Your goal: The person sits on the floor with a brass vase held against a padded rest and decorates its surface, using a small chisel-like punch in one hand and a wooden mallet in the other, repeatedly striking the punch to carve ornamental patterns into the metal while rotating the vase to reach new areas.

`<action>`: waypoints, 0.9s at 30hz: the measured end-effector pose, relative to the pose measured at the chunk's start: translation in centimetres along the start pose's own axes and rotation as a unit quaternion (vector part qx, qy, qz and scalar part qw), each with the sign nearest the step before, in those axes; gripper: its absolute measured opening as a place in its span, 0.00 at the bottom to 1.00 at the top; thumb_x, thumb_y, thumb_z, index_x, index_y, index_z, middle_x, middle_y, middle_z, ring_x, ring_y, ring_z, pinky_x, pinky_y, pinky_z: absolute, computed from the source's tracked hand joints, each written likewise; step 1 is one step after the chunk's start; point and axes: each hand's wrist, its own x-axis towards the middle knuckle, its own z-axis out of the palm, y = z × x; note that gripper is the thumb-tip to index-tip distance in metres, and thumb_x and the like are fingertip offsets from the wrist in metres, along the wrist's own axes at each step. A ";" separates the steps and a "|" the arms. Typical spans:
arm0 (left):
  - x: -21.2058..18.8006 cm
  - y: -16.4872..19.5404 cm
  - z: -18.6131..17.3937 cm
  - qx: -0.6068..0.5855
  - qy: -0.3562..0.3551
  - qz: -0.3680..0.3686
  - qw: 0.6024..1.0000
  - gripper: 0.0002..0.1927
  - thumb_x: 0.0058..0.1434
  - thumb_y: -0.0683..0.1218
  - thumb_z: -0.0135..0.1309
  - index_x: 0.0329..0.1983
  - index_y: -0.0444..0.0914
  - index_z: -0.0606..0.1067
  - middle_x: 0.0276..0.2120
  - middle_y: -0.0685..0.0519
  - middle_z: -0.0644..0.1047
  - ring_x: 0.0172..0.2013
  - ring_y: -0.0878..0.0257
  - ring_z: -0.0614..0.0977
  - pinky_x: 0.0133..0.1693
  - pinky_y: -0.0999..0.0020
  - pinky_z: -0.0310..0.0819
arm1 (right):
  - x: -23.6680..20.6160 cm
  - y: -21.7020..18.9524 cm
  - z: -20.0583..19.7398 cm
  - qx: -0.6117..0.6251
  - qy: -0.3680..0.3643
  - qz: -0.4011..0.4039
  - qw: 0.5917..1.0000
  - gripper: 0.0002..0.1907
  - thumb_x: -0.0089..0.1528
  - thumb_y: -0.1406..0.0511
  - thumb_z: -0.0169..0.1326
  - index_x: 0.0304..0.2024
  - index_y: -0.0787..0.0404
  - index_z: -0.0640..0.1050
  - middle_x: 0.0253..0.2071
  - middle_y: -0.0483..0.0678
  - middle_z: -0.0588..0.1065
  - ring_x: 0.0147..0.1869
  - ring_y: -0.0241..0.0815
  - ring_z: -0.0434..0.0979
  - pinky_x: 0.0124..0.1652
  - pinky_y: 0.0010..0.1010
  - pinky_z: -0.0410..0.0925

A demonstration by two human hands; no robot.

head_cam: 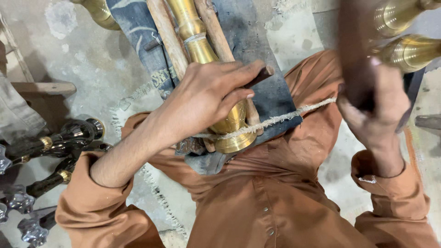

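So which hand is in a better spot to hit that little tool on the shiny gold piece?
The right hand. It is raised and grips a dark wooden mallet, blurred. The left hand is busy, pressing a small dark tool onto the brass piece, which a rope crosses.

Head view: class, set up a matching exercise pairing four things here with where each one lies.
Things:
1. brass piece
2. rope
3. dark metal parts
4. left hand

Places:
A. stretched across toward the right hand
B. lying on the floor at the left edge
C. between two wooden sticks on denim cloth
D. pressing a dark tool onto the brass

Pairs: 1-C, 2-A, 3-B, 4-D
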 end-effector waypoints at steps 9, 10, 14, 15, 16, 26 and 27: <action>0.2 0.0 -0.4 -0.015 -0.002 0.015 1.000 0.19 0.65 0.43 0.63 0.57 0.32 0.75 0.40 0.43 0.81 0.42 0.42 0.83 0.40 0.51 0.76 | -0.8 0.6 1.6 0.054 0.015 -0.051 0.997 0.45 0.65 0.73 0.72 0.75 0.63 0.58 0.51 0.58 0.75 0.48 0.49 0.77 0.49 0.35 0.72; 0.2 0.0 -0.4 -0.017 0.003 0.017 1.000 0.19 0.65 0.43 0.63 0.57 0.32 0.75 0.41 0.43 0.81 0.42 0.42 0.83 0.40 0.52 0.76 | -0.9 0.5 1.5 0.018 -0.017 -0.059 0.998 0.46 0.64 0.75 0.72 0.76 0.60 0.59 0.49 0.57 0.75 0.48 0.51 0.77 0.49 0.35 0.72; 0.2 -0.1 -0.2 -0.019 0.028 0.033 0.999 0.21 0.66 0.43 0.63 0.59 0.32 0.74 0.45 0.42 0.81 0.42 0.43 0.83 0.42 0.54 0.78 | -0.9 -0.3 1.2 0.145 0.009 0.112 0.983 0.39 0.65 0.75 0.64 0.75 0.60 0.62 0.48 0.57 0.73 0.45 0.51 0.76 0.49 0.33 0.71; 0.2 -0.2 -0.2 -0.017 0.035 0.041 0.998 0.21 0.66 0.43 0.63 0.60 0.32 0.74 0.46 0.42 0.81 0.43 0.44 0.83 0.43 0.54 0.79 | -1.0 -0.8 1.3 0.147 0.010 0.120 0.982 0.38 0.64 0.75 0.64 0.74 0.61 0.62 0.48 0.58 0.72 0.45 0.52 0.76 0.49 0.33 0.71; 0.2 -0.2 -0.1 -0.014 0.017 0.020 1.000 0.20 0.66 0.44 0.63 0.58 0.33 0.75 0.44 0.42 0.81 0.41 0.44 0.84 0.42 0.54 0.78 | -0.6 -0.6 1.0 0.071 -0.012 0.051 0.996 0.41 0.60 0.75 0.66 0.72 0.63 0.62 0.49 0.61 0.73 0.46 0.55 0.78 0.49 0.37 0.72; 0.1 -0.2 -0.2 -0.004 -0.014 0.010 1.000 0.19 0.64 0.43 0.63 0.57 0.33 0.77 0.40 0.43 0.81 0.39 0.46 0.84 0.39 0.54 0.78 | 0.0 -0.8 0.8 -0.020 -0.029 -0.073 0.997 0.47 0.54 0.75 0.71 0.71 0.65 0.61 0.48 0.66 0.74 0.47 0.64 0.79 0.47 0.45 0.74; 0.1 -0.2 -0.2 -0.001 -0.043 -0.014 0.999 0.18 0.62 0.43 0.64 0.54 0.34 0.78 0.36 0.44 0.82 0.35 0.46 0.84 0.36 0.53 0.77 | 0.1 -0.6 0.7 0.000 -0.021 -0.068 0.997 0.47 0.57 0.75 0.71 0.73 0.64 0.60 0.48 0.64 0.74 0.46 0.61 0.79 0.46 0.43 0.73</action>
